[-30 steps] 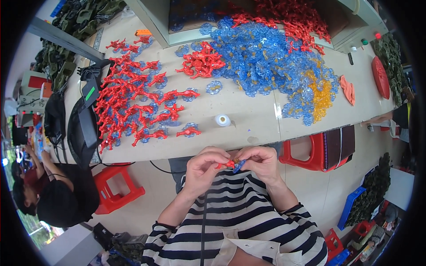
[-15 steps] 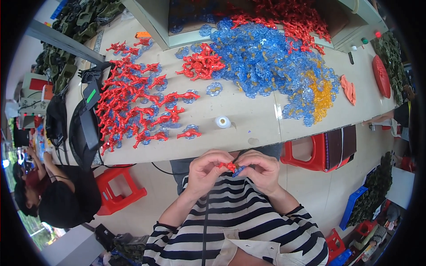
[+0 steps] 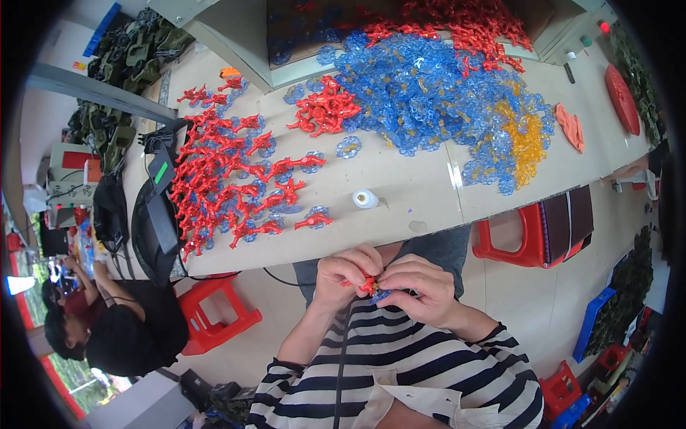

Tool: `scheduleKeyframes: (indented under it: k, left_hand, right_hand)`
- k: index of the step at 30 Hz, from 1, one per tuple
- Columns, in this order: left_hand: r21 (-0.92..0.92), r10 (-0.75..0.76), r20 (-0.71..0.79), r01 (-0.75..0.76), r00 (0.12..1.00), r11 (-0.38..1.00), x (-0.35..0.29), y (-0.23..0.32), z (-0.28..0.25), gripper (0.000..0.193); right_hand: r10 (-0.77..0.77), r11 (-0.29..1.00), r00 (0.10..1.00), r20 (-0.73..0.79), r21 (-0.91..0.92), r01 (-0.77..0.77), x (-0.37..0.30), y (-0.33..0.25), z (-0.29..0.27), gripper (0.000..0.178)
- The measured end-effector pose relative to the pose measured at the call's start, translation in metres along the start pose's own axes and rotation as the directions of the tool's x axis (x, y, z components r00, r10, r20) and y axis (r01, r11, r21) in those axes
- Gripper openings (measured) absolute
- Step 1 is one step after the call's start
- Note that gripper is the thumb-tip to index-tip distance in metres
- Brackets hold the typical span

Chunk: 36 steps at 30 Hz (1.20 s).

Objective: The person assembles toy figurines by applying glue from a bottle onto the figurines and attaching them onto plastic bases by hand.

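Two hands meet close to the chest, below the near edge of the surface (image 3: 429, 193). Surface: long pale worktop carrying a large heap of clear blue plastic pieces (image 3: 436, 93), a patch of yellow pieces (image 3: 527, 139) at its right end, a small red cluster (image 3: 325, 111), and rows of assembled red figures (image 3: 229, 179) on blue bases to the left. A small white tape roll (image 3: 365, 199) stands alone near the front edge. Room: red stools (image 3: 214, 314) under the surface, a black bag (image 3: 153, 222) at its left end, dark green toy parts (image 3: 136, 50) stacked beyond, another person (image 3: 107, 322) seated at lower left.

Left hand (image 3: 346, 275) and right hand (image 3: 418, 286) are both closed in a narrow pinch on one small red piece (image 3: 368, 284), fingertips touching over it. A bit of blue piece (image 3: 381, 294) shows just under the right fingers. Long axis of the red piece appears roughly left-right between the hands; its facing cannot be determined, since the fingers cover most of it.
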State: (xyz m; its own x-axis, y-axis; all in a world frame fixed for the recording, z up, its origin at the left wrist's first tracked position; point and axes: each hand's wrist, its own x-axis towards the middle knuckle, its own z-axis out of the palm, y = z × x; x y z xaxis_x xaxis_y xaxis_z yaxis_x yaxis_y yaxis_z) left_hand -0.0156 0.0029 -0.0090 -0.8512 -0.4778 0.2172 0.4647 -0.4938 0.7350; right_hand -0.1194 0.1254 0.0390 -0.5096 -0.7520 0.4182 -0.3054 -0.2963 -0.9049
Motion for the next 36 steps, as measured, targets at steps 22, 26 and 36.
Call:
scheduleKeyframes:
  k: [22, 26, 36]
  left_hand:
    - [0.543, -0.057, 0.092, -0.002, 0.994, 0.84, 0.01, 0.029, 0.014, 0.018]
    - [0.582, -0.073, 0.067, 0.021, 0.995, 0.813, 0.009, 0.029, 0.016, 0.016]
    - [0.56, -0.074, 0.062, 0.027, 0.995, 0.828, 0.009, 0.029, 0.014, 0.017]
  right_hand:
    - [-0.152, 0.985, 0.987, -0.043, 0.078, 0.155, -0.008, 0.028, -0.001, 0.018]
    - [-0.119, 0.986, 0.992, -0.036, 0.117, 0.122, -0.009, 0.03, -0.002, 0.023]
    - [-0.126, 0.984, 0.992, -0.026, 0.127, 0.128, -0.008, 0.031, -0.001, 0.02]
